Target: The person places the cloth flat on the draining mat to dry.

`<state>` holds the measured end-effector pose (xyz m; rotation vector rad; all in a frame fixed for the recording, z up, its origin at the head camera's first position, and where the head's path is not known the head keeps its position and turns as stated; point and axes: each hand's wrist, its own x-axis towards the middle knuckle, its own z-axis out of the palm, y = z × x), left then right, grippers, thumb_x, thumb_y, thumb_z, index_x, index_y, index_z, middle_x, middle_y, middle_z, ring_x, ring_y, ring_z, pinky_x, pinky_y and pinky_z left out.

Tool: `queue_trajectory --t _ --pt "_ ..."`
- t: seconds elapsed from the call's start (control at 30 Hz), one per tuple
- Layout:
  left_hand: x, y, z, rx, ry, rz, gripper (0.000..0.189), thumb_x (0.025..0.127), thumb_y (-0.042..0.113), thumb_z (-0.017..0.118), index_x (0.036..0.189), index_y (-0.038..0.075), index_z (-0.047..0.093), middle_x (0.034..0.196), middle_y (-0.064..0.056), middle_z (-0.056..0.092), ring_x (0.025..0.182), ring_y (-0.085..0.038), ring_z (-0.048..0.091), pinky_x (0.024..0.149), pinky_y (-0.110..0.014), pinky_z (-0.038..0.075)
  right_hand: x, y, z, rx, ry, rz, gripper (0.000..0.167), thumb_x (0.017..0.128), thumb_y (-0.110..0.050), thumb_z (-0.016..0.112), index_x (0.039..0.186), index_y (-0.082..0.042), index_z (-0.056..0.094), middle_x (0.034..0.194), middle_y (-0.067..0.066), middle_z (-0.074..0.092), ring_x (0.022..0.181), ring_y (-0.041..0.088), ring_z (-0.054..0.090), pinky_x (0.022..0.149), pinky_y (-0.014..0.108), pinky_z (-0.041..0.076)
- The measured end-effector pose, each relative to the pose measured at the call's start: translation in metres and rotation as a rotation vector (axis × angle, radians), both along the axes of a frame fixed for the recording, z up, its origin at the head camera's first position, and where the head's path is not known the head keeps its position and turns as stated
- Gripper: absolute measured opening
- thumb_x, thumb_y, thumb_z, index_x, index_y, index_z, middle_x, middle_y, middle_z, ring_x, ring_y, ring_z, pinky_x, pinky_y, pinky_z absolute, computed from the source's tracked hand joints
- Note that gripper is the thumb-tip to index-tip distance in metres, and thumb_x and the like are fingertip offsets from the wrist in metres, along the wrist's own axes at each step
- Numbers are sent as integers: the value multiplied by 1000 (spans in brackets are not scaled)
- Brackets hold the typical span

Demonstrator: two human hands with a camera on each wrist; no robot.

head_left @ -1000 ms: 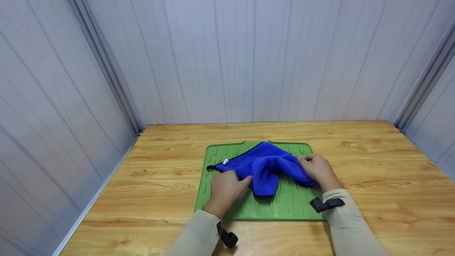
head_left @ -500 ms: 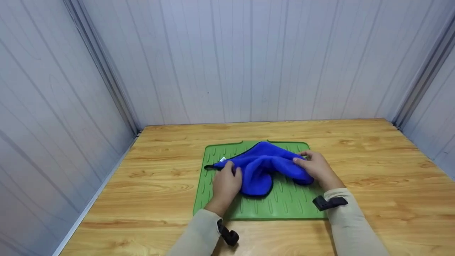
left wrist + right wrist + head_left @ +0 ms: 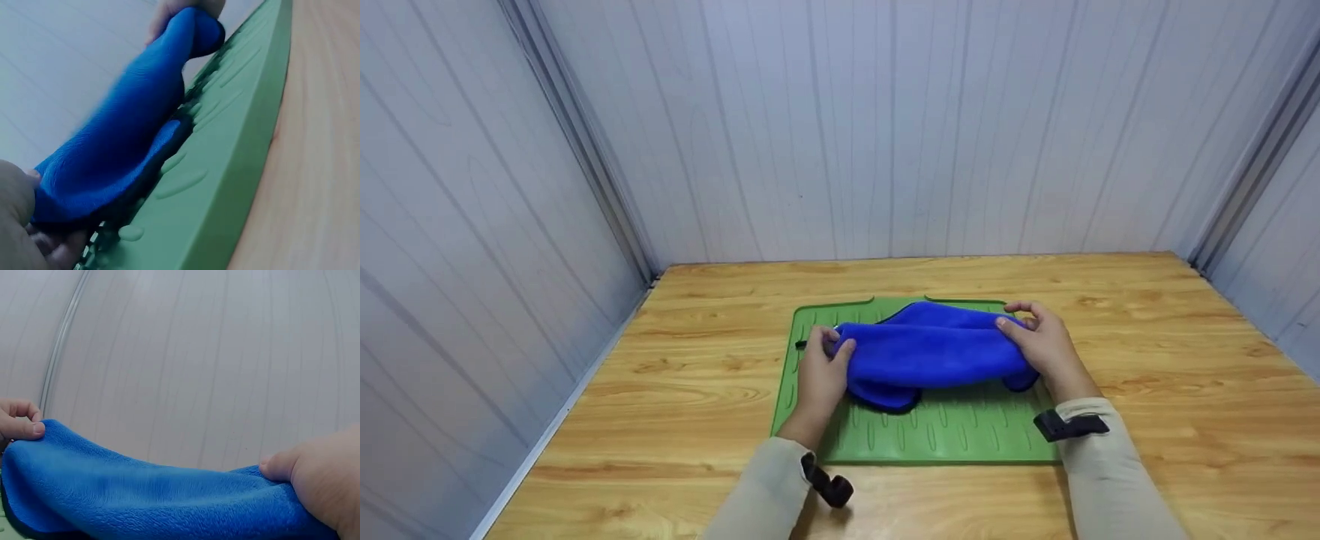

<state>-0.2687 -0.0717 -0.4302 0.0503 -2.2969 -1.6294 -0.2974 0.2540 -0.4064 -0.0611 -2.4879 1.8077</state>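
A blue cloth (image 3: 930, 352) with dark edging is stretched between both hands, its upper edge raised off the mat. My left hand (image 3: 821, 375) pinches its left end between thumb and fingers, and my right hand (image 3: 1042, 345) pinches the right end. In the right wrist view the cloth (image 3: 146, 495) sags slightly between the two grips. From the left wrist, the cloth (image 3: 118, 135) hangs in a fold over the green mat (image 3: 214, 185). A black loop (image 3: 801, 345) pokes out beside the left fingers.
The ribbed green mat (image 3: 930, 442) lies on a wood-grain table (image 3: 712, 375). Pale panel walls (image 3: 847, 150) stand behind and at both sides. A black wrist camera (image 3: 829, 484) is strapped to the left sleeve, another camera (image 3: 1069, 426) to the right.
The cloth went from a crumpled heap on the mat to a raised, stretched band. The left hand moved slightly left and up, and the right hand moved slightly right, both taking the cloth along.
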Motion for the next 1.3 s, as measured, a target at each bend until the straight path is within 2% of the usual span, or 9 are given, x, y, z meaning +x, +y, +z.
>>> queue_trajectory --t 0.13,0.23,0.37,0.57,0.83,1.0,1.1,1.17,1.3 --pt "0 -4 4 65 24 3 17 98 16 68 102 13 52 90 -3 52 80 -20 51 69 -33 42 0 2 2 0 -57 17 47 99 -29 67 135 -3 51 95 1 66 76 11 63 67 27 51" --pt "0 -7 7 78 35 6 16 97 13 69 101 12 54 92 -5 55 83 -21 53 72 -34 44 0 3 1 32 -95 50 51 100 -29 65 139 -1 49 101 4 66 81 10 62 73 26 50" --pt "-1 -10 7 67 38 -5 13 96 3 67 100 9 57 97 -8 61 92 -23 57 79 -36 48 0 2 -2 87 -82 90 50 101 -25 63 140 3 49 100 5 66 83 11 60 73 26 48" --pt "-5 -12 -3 81 4 -110 16 98 -3 60 111 3 65 114 -14 65 109 -27 59 94 -41 49 -2 1 -14 153 20 82 40 101 -17 63 134 3 53 88 3 62 83 15 56 76 29 45" --pt "0 -17 -9 -34 -110 -247 26 98 4 63 124 2 66 128 -18 62 125 -34 53 105 -50 43 -1 4 -24 349 59 93 31 99 -14 65 126 1 60 79 5 52 74 21 49 73 36 40" --pt "9 -25 -8 -21 -154 -345 45 98 17 67 141 9 57 146 -20 50 138 -38 43 109 -53 39 7 7 -25 268 84 129 36 102 -23 62 130 0 58 81 5 61 73 18 53 70 32 43" --pt "16 -31 -6 -15 -198 -422 60 94 19 74 149 17 49 155 -19 40 142 -40 38 110 -56 38 16 12 -25 205 80 188 42 102 -25 63 135 -1 55 93 13 67 80 20 59 73 32 47" --pt "22 -35 -4 -32 -219 -467 70 90 16 78 152 21 45 160 -18 34 145 -40 33 112 -56 35 23 15 -25 183 60 232 45 101 -26 65 137 -4 53 109 20 67 93 24 62 79 33 49" --pt "29 -38 -2 -131 -215 -524 79 86 6 80 154 23 43 163 -16 29 149 -37 26 114 -54 34 37 23 -26 190 60 326 51 97 -28 70 141 -9 51 144 26 50 129 37 50 100 46 42"
